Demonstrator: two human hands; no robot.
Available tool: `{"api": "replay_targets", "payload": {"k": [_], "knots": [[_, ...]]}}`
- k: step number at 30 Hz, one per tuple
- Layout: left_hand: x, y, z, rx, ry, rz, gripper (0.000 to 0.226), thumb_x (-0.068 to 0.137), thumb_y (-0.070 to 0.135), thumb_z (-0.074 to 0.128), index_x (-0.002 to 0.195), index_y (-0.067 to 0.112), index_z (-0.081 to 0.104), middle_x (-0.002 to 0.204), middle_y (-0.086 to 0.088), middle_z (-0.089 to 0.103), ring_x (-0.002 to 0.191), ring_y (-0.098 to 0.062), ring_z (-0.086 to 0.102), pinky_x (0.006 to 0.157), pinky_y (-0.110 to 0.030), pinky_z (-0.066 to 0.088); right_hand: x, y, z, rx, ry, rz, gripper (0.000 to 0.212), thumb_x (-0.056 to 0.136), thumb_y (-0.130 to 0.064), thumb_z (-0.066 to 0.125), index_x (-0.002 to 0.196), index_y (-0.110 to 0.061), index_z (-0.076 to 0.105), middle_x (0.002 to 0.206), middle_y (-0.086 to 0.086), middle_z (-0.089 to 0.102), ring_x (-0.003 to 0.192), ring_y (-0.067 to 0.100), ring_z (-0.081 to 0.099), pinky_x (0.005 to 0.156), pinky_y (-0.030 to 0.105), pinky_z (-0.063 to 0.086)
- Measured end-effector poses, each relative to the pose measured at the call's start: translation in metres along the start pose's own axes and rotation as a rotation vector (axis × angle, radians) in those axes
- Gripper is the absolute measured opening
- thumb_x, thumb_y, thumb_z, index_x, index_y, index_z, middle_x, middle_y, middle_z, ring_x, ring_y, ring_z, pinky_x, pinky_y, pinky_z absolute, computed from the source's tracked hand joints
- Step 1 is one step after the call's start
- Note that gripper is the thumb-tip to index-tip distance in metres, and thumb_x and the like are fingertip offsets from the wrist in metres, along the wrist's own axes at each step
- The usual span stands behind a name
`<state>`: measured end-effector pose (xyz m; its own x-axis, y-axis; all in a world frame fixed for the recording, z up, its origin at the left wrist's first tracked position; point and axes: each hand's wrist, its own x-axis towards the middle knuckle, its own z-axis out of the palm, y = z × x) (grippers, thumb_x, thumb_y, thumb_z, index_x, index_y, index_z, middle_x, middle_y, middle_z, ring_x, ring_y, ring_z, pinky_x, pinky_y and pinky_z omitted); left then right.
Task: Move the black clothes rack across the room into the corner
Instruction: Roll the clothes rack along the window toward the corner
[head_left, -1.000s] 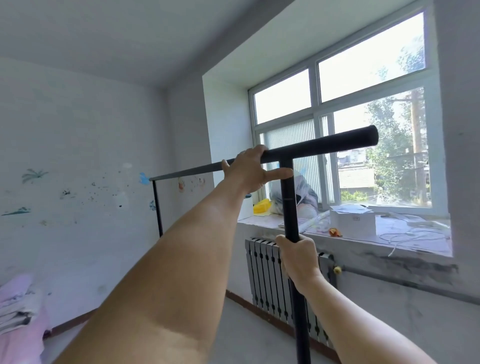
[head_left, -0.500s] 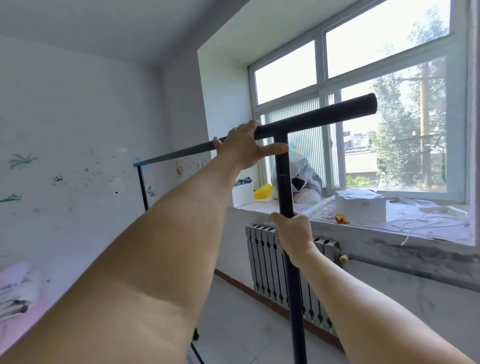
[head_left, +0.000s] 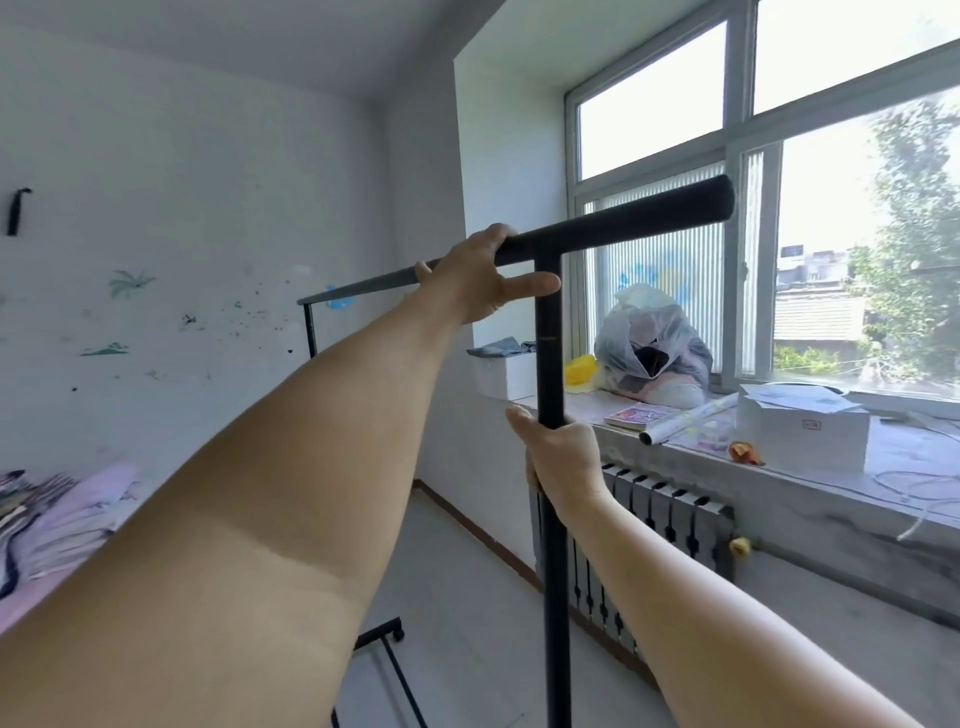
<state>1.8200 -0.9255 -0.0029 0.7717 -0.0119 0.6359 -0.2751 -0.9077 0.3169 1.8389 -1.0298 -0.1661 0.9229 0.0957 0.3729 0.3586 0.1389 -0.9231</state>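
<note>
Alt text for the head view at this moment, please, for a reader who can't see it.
A person grips a black clothes rack: the left hand on its top bar, the right hand around the near upright post. Behind it are a cluttered windowsill, a radiator and the room's far corner.

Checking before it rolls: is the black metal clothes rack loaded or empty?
Empty, as far as shows: the black metal clothes rack's top bar carries nothing except the left hand.
</note>
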Motion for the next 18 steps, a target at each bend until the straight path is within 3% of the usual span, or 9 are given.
{"api": "replay_targets", "payload": {"k": [3,6,9,14,16,18], "knots": [[0.003,0.003,0.009,-0.056,0.008,0.001,0.068,0.067,0.074,0.054,0.119,0.033,0.044,0.114,0.01,0.053,0.108,-0.018,0.048,0.108,-0.064,0.013,0.006,0.004,-0.014,0.015,-0.116,-0.031,0.024,0.077,-0.023,0.071,0.073,-0.01,0.051,0.051,0.001,0.052,0.043,0.014,0.051,0.051,0.026,0.048],[0.0,0.011,0.01,-0.139,-0.042,0.002,0.076,0.058,0.079,0.055,0.116,0.032,0.046,0.115,0.002,0.05,0.113,-0.031,0.052,0.101,-0.07,0.03,0.004,0.007,-0.019,0.031,-0.167,-0.044,0.02,0.078,-0.017,0.069,0.08,-0.011,0.05,0.061,0.001,0.055,0.053,0.015,0.056,0.062,0.032,0.05],[-0.004,0.016,0.009,-0.129,-0.037,-0.018,0.084,0.056,0.081,0.054,0.122,0.031,0.044,0.124,-0.003,0.048,0.114,-0.036,0.051,0.099,-0.068,0.035,-0.005,0.014,-0.021,0.034,-0.097,-0.026,0.016,0.079,-0.025,0.067,0.079,-0.017,0.052,0.067,0.001,0.059,0.055,0.012,0.058,0.061,0.03,0.051],[-0.026,0.024,0.029,-0.23,0.138,-0.172,0.087,0.076,0.065,0.055,0.145,0.022,0.023,0.149,-0.01,0.034,0.135,-0.031,0.036,0.109,-0.052,0.032,-0.032,0.036,-0.025,-0.166,-0.022,0.065,0.027,0.082,-0.046,0.058,0.081,-0.019,0.058,0.069,0.001,0.063,0.06,0.014,0.057,0.056,0.028,0.042],[-0.039,0.032,0.042,-0.388,0.171,-0.242,0.08,0.082,0.058,0.052,0.143,0.014,0.027,0.147,-0.012,0.04,0.135,-0.03,0.038,0.11,-0.044,0.032,-0.041,0.043,-0.023,-0.164,-0.057,0.111,0.028,0.084,-0.047,0.055,0.08,-0.02,0.057,0.067,0.0,0.063,0.06,0.014,0.057,0.055,0.027,0.041],[-0.05,0.038,0.048,-0.527,0.152,-0.268,0.059,0.089,0.051,0.047,0.131,0.01,0.042,0.133,-0.013,0.053,0.123,-0.03,0.051,0.106,-0.044,0.038,-0.05,0.044,-0.018,-0.173,-0.078,0.118,0.025,0.085,-0.046,0.054,0.08,-0.021,0.055,0.066,-0.001,0.062,0.058,0.013,0.055,0.051,0.025,0.04]]}}
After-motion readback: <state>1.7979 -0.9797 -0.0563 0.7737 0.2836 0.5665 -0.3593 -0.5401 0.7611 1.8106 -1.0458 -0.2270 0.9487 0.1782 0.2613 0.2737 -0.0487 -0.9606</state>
